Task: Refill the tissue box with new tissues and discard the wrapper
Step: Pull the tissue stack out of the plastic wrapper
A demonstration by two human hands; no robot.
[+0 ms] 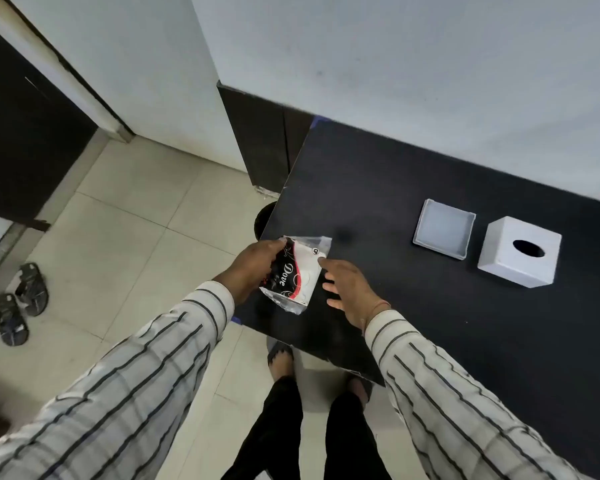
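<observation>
Item: soft black-red-white plastic-wrapped tissue pack (293, 277), over black worktop (395, 202) edge. Left hand (253, 268) gripping it; right hand (349, 289) open, fingertip touching. Prob. light, squashy, slippery film; best holding by sides.

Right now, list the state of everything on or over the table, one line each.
Tissue pack: still in its wrapper, held over the table's near corner.
Left hand: gripping the pack's left side.
Right hand: fingers spread, one fingertip at the pack's right edge, no grip.
Box cover: off its base, standing on the table, oval slot up.
Base tray: open, empty, beside the cover.
Table: black, holding cover and tray.
</observation>
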